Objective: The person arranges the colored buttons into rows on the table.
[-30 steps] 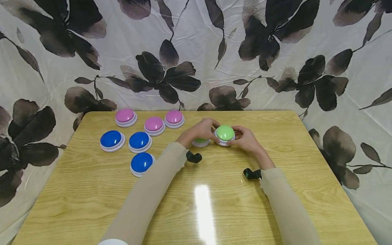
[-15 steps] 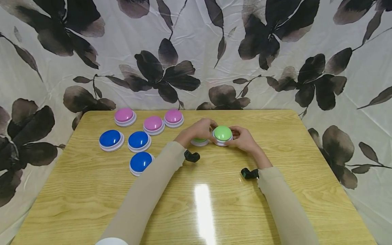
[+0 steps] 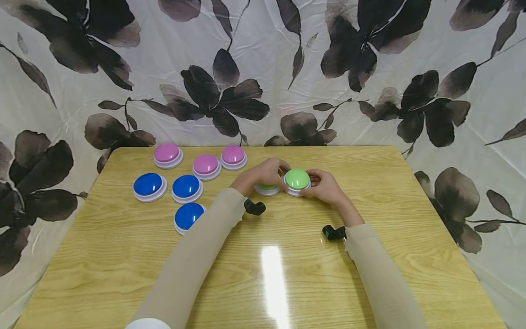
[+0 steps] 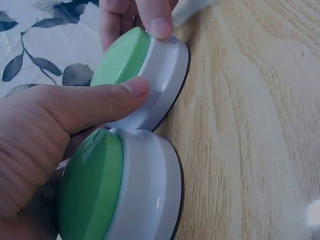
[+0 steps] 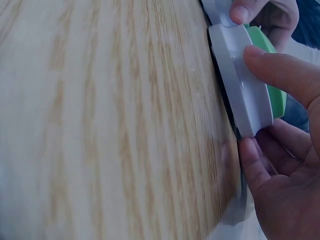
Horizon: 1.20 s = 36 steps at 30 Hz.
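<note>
A domed green push button (image 3: 297, 179) on a white base stands between my hands at the back middle of the table. My right hand (image 3: 326, 187) grips its right side, thumb on the white base (image 5: 242, 82) and fingers at the far side in the right wrist view. From the left, my left hand (image 3: 269, 172) holds the same button, its thumb (image 4: 112, 102) across the base. Under my left palm sits a second green push button (image 4: 90, 185), partly hidden in the head view. In the left wrist view the two white bases stand right against each other.
Left of my hands, three pink push buttons (image 3: 206, 165) stand along the back. Three blue push buttons (image 3: 186, 186) stand in front of them, one partly covered by my left sleeve (image 3: 205, 242). A flowered cloth (image 3: 287, 68) hangs behind the wooden table (image 3: 411, 256).
The right-hand green button has slid slightly left with both hands on it, closer to the other green button. The pink and blue buttons have stayed in place.
</note>
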Tool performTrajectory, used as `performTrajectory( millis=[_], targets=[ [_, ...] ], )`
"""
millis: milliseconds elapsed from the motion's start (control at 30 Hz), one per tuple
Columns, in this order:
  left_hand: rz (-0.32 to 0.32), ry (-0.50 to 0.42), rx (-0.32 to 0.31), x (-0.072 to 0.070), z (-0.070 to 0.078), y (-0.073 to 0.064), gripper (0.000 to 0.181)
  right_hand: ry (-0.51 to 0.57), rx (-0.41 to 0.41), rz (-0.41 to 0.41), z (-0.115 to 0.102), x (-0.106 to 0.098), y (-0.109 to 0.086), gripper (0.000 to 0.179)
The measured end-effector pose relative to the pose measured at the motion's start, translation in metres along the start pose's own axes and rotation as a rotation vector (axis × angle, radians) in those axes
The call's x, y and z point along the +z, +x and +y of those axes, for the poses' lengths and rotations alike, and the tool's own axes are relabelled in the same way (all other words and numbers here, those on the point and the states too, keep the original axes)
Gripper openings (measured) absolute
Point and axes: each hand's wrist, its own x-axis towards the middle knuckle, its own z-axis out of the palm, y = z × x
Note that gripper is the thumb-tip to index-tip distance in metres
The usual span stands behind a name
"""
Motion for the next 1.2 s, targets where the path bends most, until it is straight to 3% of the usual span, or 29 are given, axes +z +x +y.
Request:
performTrajectory(
  millis=[467,733,1000,1200],
  targets=[
    [0.013,0.003,0.039,-0.003,-0.010,-0.006,0.065,-0.040,-0.025,-0.030,-0.004,0.006,0.001,0.073],
    [0.023,-0.002,0.061,0.003,-0.012,0.000,0.063,-0.026,0.002,-0.048,-0.041,0.003,-0.025,0.067],
    [0.010,0.005,0.067,0.003,-0.007,0.002,0.064,-0.002,0.005,-0.055,-0.038,0.000,-0.025,0.068],
    [0.006,0.042,0.065,0.001,-0.004,-0.002,0.066,0.013,-0.002,-0.064,-0.010,0.001,-0.009,0.072]
  ],
)
